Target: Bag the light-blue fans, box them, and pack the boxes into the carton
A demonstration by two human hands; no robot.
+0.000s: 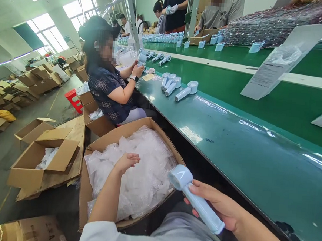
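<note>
My right hand [215, 204] is wrapped round the handle of a pale blue hand-held fan [194, 197], held over my lap with its round head pointing left. My left hand [126, 161] reaches into an open cardboard box [103, 144] full of clear plastic bags [140, 171]. Its fingers are curled down onto the bags; whether they grip one I cannot make out.
A green conveyor belt [245, 142] runs along my right, with several pale blue fans [177, 87] lying on it. A seated person [110, 87] works further along. Open cartons [43, 156] stand on the floor at left. More people stand at the far end.
</note>
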